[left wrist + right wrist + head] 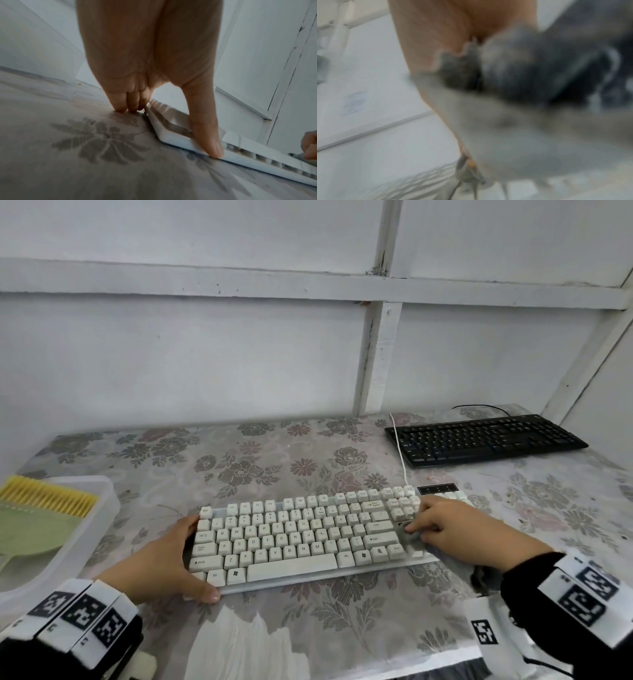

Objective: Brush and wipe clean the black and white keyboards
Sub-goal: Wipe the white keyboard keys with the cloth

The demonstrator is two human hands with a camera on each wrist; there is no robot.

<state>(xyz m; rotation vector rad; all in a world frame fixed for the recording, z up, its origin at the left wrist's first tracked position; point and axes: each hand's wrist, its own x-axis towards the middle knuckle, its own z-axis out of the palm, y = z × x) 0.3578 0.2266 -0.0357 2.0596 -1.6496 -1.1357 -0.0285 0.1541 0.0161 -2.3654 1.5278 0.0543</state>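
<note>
1. The table (260, 460), under a flowered cover, is carrying everything.
2. A white keyboard (294, 539) is lying between both hands.
3. A black keyboard (486, 440) is sitting beyond the right hand.
4. A clear tray (99, 529) is resting left of the left hand.

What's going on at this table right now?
A person is wiping the white keyboard on the floral-covered table. Their left hand grips its left end, while the right hand presses a grey cloth on the keys at its right end. The black keyboard lies untouched at the back right. A brush sits in a plastic tray at left.
</note>
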